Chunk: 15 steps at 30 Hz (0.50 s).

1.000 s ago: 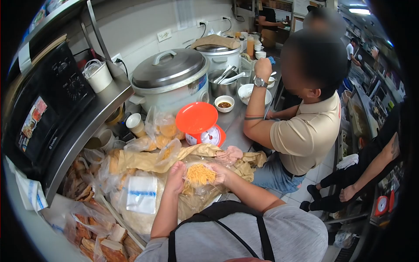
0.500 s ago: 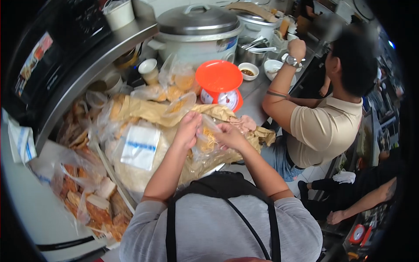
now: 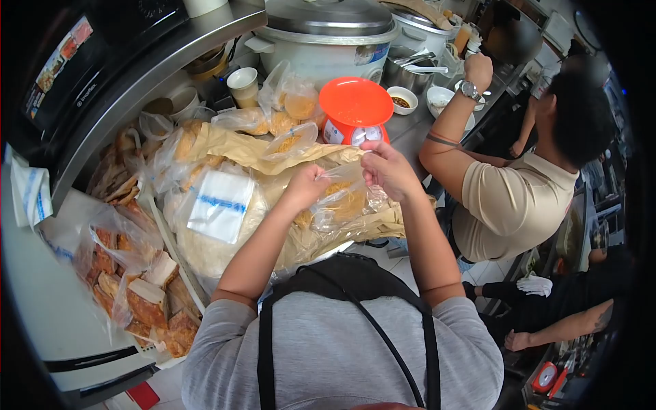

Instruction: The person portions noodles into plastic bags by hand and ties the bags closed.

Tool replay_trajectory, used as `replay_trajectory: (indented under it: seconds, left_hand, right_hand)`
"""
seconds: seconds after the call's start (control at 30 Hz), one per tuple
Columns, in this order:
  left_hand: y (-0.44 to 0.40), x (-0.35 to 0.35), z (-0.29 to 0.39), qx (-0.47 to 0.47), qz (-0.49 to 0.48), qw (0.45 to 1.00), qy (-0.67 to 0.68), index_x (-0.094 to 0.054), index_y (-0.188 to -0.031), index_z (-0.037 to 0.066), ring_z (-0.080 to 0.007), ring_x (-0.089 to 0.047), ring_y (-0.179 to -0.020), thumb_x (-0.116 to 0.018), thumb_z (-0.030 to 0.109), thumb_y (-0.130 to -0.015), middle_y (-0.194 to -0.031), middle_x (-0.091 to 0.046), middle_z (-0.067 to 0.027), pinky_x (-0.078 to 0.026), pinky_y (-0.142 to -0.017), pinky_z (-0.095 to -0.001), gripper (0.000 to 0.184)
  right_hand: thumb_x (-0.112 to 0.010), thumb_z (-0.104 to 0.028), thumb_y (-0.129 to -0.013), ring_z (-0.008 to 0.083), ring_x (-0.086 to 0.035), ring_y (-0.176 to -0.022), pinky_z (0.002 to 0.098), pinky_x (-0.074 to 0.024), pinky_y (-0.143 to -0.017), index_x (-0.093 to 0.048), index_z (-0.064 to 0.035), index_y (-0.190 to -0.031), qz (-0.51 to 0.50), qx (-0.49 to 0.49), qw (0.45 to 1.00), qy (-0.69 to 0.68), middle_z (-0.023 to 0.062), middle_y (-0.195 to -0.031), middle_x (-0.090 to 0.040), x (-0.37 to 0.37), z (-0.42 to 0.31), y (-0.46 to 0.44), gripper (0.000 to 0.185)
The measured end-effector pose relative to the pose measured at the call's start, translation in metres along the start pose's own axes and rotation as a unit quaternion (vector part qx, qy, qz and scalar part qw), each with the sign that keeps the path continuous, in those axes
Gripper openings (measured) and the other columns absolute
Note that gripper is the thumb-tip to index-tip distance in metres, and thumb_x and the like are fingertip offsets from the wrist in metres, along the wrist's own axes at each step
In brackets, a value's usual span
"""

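Observation:
Between my hands hangs a clear plastic bag (image 3: 344,198) with yellow shreds in it. My left hand (image 3: 306,186) pinches the bag's left edge. My right hand (image 3: 389,171) is at its upper right edge, fingers bent together on the plastic. Just beyond stands a red kitchen scale (image 3: 355,102) with a round dial. Brown paper (image 3: 232,148) lies under and behind the bag. Another small bag of yellow shreds (image 3: 290,141) rests on the paper. To the left, a stack of white plastic bags with blue print (image 3: 220,206) lies on a large wrapped bundle.
Bagged brown food pieces (image 3: 147,301) fill the lower left. A large rice cooker (image 3: 324,44), a paper cup (image 3: 243,87) and a sauce bowl (image 3: 402,100) stand behind. A person in a beige shirt (image 3: 516,205) is close on the right. A dark oven (image 3: 89,68) sits upper left.
The yellow shreds, earlier heaped at the bag's mouth, now lie down inside the bag. My right hand has moved up and right, away from my left. The view has shifted downward.

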<state>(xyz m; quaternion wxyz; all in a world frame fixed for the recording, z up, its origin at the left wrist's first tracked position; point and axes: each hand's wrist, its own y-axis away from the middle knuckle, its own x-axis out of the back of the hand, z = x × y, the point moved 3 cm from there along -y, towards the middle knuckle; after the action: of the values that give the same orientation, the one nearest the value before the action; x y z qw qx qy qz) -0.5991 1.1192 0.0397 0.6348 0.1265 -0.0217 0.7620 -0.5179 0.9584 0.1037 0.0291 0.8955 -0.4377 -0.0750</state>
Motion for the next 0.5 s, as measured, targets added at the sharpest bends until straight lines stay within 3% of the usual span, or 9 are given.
replay_trajectory:
  seconds: [0.03,0.13,0.23,0.33,0.43,0.5]
  left_hand:
    - [0.002,0.000,-0.001,0.015,0.020,0.999,0.029,-0.046,-0.082,0.006,-0.0040,-0.041,-0.047,-0.051,0.012,-0.077,-0.061,-0.045,0.0017,-0.032,-0.038,-0.0186,0.009]
    - [0.011,-0.002,-0.001,0.044,0.052,0.990,0.120,-0.045,-0.080,0.005,-0.0047,-0.042,-0.044,-0.051,0.013,-0.078,-0.057,-0.045,0.0009,-0.032,-0.036,-0.0202,0.011]
    - [0.015,-0.014,0.005,0.054,0.022,0.976,0.210,-0.044,-0.080,0.006,-0.0050,-0.040,-0.040,-0.050,0.014,-0.079,-0.056,-0.045,0.0011,-0.030,-0.034,-0.0197,0.010]
    - [0.019,-0.026,0.017,0.058,-0.009,0.967,0.248,-0.043,-0.080,0.008,-0.0046,-0.037,-0.038,-0.049,0.015,-0.081,-0.057,-0.045,0.0016,-0.028,-0.033,-0.0178,0.009]
    - [0.021,-0.022,0.022,0.056,0.006,0.956,0.287,-0.042,-0.079,0.009,-0.0048,-0.038,-0.038,-0.049,0.014,-0.081,-0.055,-0.043,0.0023,-0.027,-0.033,-0.0173,0.009]
    - [0.023,-0.012,0.019,0.057,0.034,0.937,0.343,-0.041,-0.079,0.010,-0.0047,-0.038,-0.038,-0.050,0.014,-0.080,-0.054,-0.042,0.0029,-0.027,-0.033,-0.0169,0.009]
  right_hand:
    - [-0.059,-0.016,-0.072,0.0084,-0.047,-0.050,0.0216,-0.0398,-0.046,-0.048,-0.0006,-0.086,-0.001,-0.025,0.995,-0.100,0.0005,-0.068,-0.049,0.001,0.008,0.004,0.024]
    - [-0.062,-0.019,-0.071,0.0099,-0.050,-0.057,0.0238,-0.0427,-0.052,-0.047,-0.0007,-0.096,0.069,-0.059,0.990,0.105,0.0024,-0.074,-0.050,0.008,0.035,0.028,0.034]
    - [-0.063,-0.020,-0.068,0.0193,-0.054,-0.064,0.0293,-0.0446,-0.062,-0.044,0.0002,-0.104,0.031,0.104,0.964,0.242,0.0072,-0.079,-0.054,-0.010,0.066,0.040,0.046]
    - [-0.060,-0.018,-0.068,0.0278,-0.055,-0.070,0.0336,-0.0436,-0.069,-0.048,0.0016,-0.103,0.087,0.212,0.900,0.370,0.0132,-0.080,-0.056,-0.022,0.082,0.035,0.041]
    - [-0.057,-0.015,-0.069,0.0306,-0.055,-0.072,0.0355,-0.0428,-0.069,-0.055,0.0025,-0.093,0.042,0.069,0.947,0.312,0.0166,-0.075,-0.057,-0.016,0.075,0.033,0.030]
    - [-0.054,-0.014,-0.070,0.0257,-0.056,-0.066,0.0339,-0.0435,-0.064,-0.056,0.0027,-0.086,0.055,0.088,0.933,0.345,0.0153,-0.070,-0.057,-0.006,0.069,0.030,0.023]
